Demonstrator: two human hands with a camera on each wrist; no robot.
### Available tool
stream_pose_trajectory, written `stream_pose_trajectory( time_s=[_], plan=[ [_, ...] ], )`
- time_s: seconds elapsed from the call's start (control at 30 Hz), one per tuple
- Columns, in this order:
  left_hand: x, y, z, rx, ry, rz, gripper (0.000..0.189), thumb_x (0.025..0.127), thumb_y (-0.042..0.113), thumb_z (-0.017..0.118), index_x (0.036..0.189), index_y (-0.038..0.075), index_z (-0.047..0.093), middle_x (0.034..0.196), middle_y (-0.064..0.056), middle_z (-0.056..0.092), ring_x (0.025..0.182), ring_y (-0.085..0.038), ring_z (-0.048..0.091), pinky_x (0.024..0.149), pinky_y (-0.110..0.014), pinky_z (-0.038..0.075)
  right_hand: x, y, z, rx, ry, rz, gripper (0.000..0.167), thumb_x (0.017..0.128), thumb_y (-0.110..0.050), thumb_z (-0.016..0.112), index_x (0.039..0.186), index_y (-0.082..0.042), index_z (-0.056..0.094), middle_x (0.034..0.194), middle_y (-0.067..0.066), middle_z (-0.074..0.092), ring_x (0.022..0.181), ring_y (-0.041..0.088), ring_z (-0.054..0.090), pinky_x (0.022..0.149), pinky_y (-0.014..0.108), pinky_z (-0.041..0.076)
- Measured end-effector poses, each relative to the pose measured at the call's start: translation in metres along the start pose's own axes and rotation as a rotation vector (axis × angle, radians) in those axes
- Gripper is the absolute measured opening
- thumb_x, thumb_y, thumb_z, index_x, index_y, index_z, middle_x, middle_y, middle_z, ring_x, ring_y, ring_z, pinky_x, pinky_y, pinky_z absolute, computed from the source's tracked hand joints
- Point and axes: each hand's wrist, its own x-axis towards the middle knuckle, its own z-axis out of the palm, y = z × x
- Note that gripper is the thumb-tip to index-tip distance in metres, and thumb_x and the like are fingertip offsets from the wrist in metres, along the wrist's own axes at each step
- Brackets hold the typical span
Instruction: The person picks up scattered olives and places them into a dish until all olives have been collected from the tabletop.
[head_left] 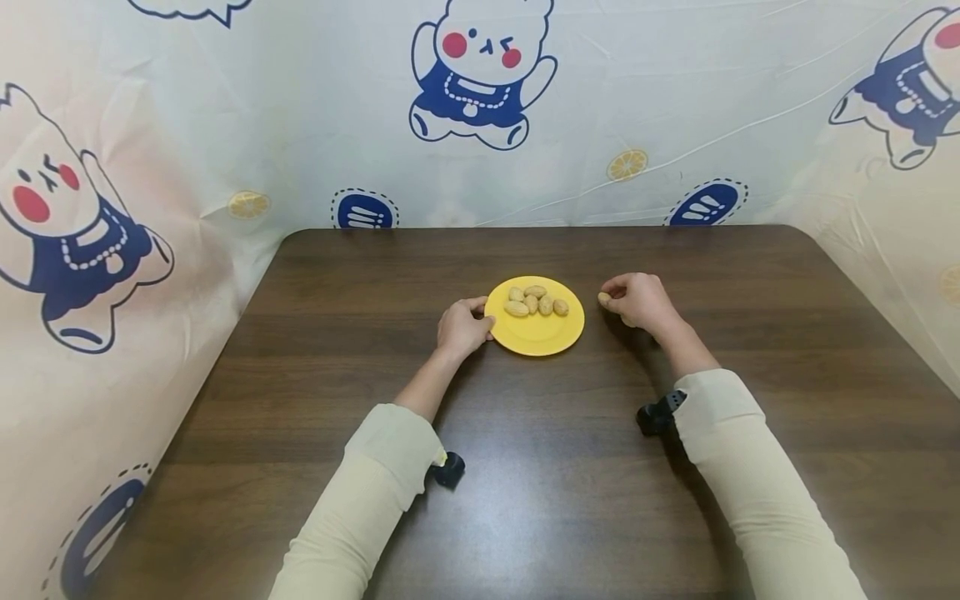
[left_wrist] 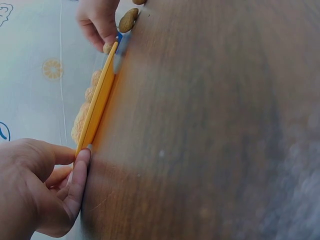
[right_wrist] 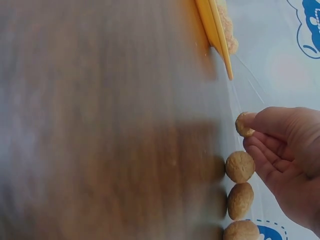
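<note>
A yellow plate [head_left: 534, 342] holds several peanuts in their shells [head_left: 532, 304] on its far half. My left hand [head_left: 461, 327] grips the plate's left rim between thumb and fingers, seen close up in the left wrist view with the plate edge-on [left_wrist: 100, 102]. Just off the plate's right side, my right hand [head_left: 637, 300] pinches one peanut [right_wrist: 244, 125] between thumb and fingertips. In the right wrist view, several more peanuts [right_wrist: 240, 167] sit on the table beside that hand. From the head they are hidden behind the hand.
The dark wood table [head_left: 525, 467] stretches out in front of both arms. A pale printed sheet [head_left: 480, 183] hangs along its back and sides. A small black camera is worn at each wrist, the right one [head_left: 660, 414] low over the wood.
</note>
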Motion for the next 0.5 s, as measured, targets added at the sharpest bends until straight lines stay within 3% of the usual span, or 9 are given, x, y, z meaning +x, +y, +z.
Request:
stream_pose_trajectory(
  time_s=[0.23, 0.5],
  plan=[
    [0.0, 0.0, 0.0, -0.002, -0.002, -0.005, 0.043, 0.087, 0.014, 0.063, 0.129, 0.01, 0.056, 0.102, 0.0, 0.063, 0.056, -0.007, 0.061, 0.051, -0.021, 0.044, 0.001, -0.008, 0.004, 0.031, 0.007, -0.034, 0.024, 0.088, -0.017, 0.063, 0.104, 0.0, 0.067, 0.096, 0.015, 0.064, 0.088, 0.026, 0.056, 0.075, 0.039, 0.048],
    [-0.001, 0.0, -0.001, 0.004, -0.001, 0.002, 0.043, 0.087, 0.014, 0.063, 0.129, 0.009, 0.056, 0.103, -0.001, 0.063, 0.057, -0.008, 0.062, 0.064, -0.023, 0.043, 0.001, -0.021, 0.01, 0.042, 0.003, -0.058, 0.023, 0.087, -0.015, 0.063, 0.104, 0.0, 0.067, 0.096, 0.014, 0.064, 0.088, 0.026, 0.057, 0.075, 0.038, 0.048]
  ],
)
